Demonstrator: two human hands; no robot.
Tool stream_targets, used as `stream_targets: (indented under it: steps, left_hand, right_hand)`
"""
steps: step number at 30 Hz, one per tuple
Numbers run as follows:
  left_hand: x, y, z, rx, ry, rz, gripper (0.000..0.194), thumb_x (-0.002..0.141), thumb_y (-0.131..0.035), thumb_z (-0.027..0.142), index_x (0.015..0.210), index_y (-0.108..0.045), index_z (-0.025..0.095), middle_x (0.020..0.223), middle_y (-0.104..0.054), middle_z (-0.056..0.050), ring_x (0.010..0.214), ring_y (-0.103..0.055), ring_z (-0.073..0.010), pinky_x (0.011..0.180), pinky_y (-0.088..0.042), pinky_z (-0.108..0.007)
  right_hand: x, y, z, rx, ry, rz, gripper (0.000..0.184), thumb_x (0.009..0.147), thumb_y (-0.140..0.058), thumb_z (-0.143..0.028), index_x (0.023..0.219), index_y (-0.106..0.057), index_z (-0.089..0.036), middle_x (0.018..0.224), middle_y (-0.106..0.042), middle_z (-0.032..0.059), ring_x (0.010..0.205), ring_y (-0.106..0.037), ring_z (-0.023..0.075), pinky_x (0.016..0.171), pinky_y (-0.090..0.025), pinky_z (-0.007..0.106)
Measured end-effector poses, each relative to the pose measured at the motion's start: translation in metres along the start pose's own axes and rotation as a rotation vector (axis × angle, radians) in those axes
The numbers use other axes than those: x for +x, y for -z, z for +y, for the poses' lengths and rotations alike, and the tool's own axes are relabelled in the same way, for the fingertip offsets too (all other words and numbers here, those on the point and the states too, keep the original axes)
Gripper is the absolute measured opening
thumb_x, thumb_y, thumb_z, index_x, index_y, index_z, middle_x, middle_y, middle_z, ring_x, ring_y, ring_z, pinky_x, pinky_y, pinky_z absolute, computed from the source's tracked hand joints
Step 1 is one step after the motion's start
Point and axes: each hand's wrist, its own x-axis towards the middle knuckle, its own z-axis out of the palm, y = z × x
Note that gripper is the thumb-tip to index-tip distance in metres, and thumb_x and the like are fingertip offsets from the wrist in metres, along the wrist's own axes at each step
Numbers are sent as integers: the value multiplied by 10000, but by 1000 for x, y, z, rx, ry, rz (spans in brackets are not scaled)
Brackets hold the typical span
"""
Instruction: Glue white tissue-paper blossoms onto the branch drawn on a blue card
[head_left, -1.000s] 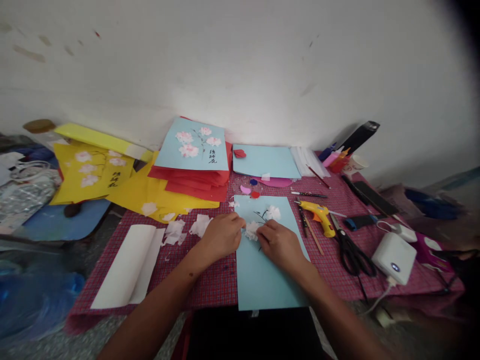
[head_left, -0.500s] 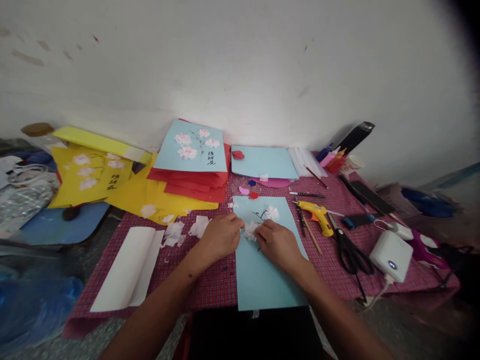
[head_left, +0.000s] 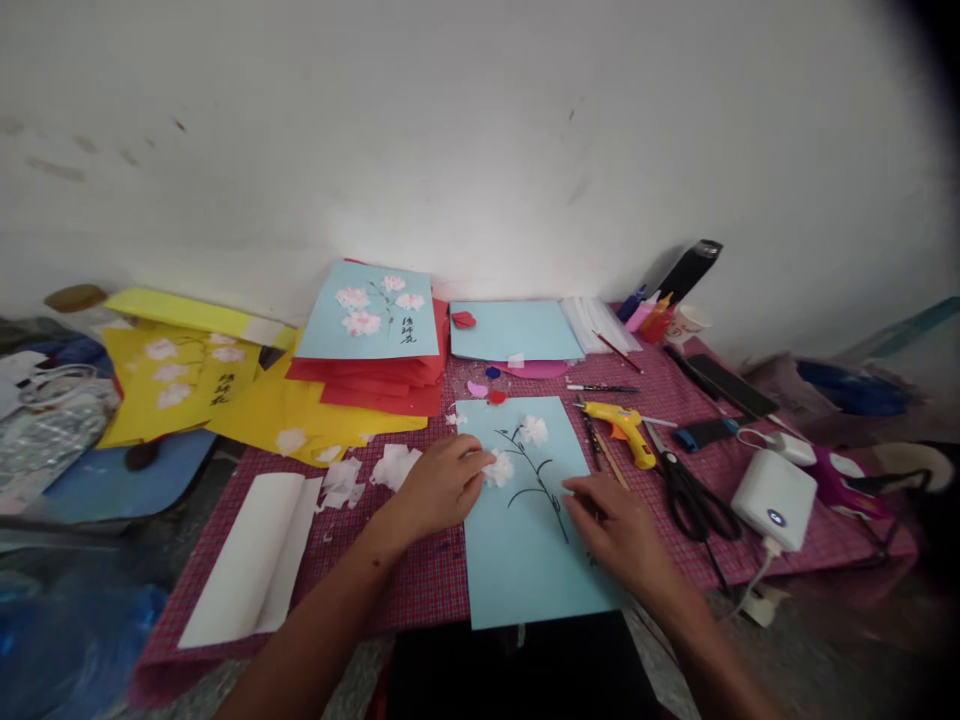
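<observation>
A light blue sheet of paper (head_left: 517,570) lies in front of me, with a dark branch (head_left: 538,475) drawn on it. One white paper flower (head_left: 534,431) sits near the branch's top. A second white paper flower (head_left: 498,469) lies lower left. My left hand (head_left: 442,482) is at the sheet's left edge, fingers stretched out loosely, their tips at the second flower's left side. Over the sheet's right side, my right hand (head_left: 615,525) is open with curved fingers and nothing visible in it. Torn white paper pieces (head_left: 395,466) lie left of my left hand.
To the right are a yellow glue gun (head_left: 622,430), black scissors (head_left: 694,500) and a white power bank (head_left: 776,500). Behind stand a flower picture (head_left: 367,325) on red paper (head_left: 367,370) and blue sheets (head_left: 517,330). A folded white sheet (head_left: 251,560) lies at left.
My right hand has left the lower flower and moved right and down, uncovering the branch. My left hand stays by the flower with its fingers more extended. The view has shifted slightly.
</observation>
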Motion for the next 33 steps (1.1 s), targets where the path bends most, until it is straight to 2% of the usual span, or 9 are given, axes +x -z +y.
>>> stream_targets:
  steps: [4,8,13,19,23,25,28,30,33]
  left_hand:
    - [-1,0,8,9,-57,-45,373,933,-531,296,1300,-578,249,1347,-525,-128,1237,-504,-275,1033,-443,-474]
    - [0,2,13,29,-63,-104,455,923,-574,390,1358,-538,261,1463,-443,-133,1363,-395,-306,1100,-381,-523]
    - [2,2,15,50,-33,-154,457,934,-554,428,1352,-552,244,1495,-412,-137,1400,-356,-299,1136,-344,-508]
    - [2,-1,13,55,-59,-140,420,936,-555,388,1332,-567,247,1493,-418,-133,1398,-363,-290,1133,-342,-509]
    - [3,0,5,8,-32,9,310,936,-554,321,1222,-622,223,1417,-500,-131,1322,-450,-271,1095,-384,-496]
    - [3,1,-4,-25,40,175,187,958,-502,283,980,-664,192,1227,-613,-111,1165,-557,-226,1012,-449,-427]
    - [1,3,-20,-16,168,416,289,972,-460,277,716,-561,189,814,-622,-38,799,-589,-160,780,-478,-311]
    - [-1,3,-29,32,224,471,332,973,-453,279,652,-485,202,669,-529,0,656,-514,-146,664,-427,-286]
    - [-3,0,-35,85,238,491,312,969,-447,265,662,-469,210,640,-493,12,621,-472,-148,616,-377,-284]
  right_hand:
    - [-24,-3,17,101,-77,73,145,906,-573,-291,989,-681,-241,927,-726,69,859,-668,237,778,-526,383]
    - [-28,-9,18,156,-96,67,145,916,-554,-290,958,-683,-238,904,-730,59,844,-678,229,775,-525,364]
    - [-23,-9,16,136,-68,-3,178,941,-502,-266,951,-673,-217,887,-710,61,826,-662,214,762,-502,349]
    - [-24,-6,13,117,-45,-41,208,952,-469,-250,954,-672,-208,890,-700,61,838,-652,205,764,-487,334]
    - [-25,-6,14,141,-37,-20,201,937,-478,-236,939,-678,-209,879,-701,56,828,-647,201,750,-478,321]
    - [-25,-7,15,155,-35,-6,198,935,-483,-238,934,-678,-207,875,-701,55,821,-644,197,749,-474,315]
    - [-27,-8,16,168,-34,7,203,945,-477,-247,919,-672,-197,857,-692,55,811,-639,191,746,-469,307]
    - [-29,-9,16,170,-29,10,206,950,-473,-247,914,-669,-193,851,-688,54,811,-639,188,747,-468,304]
    - [-29,-10,16,166,-14,19,199,948,-475,-232,919,-668,-194,860,-693,52,813,-644,186,755,-475,307]
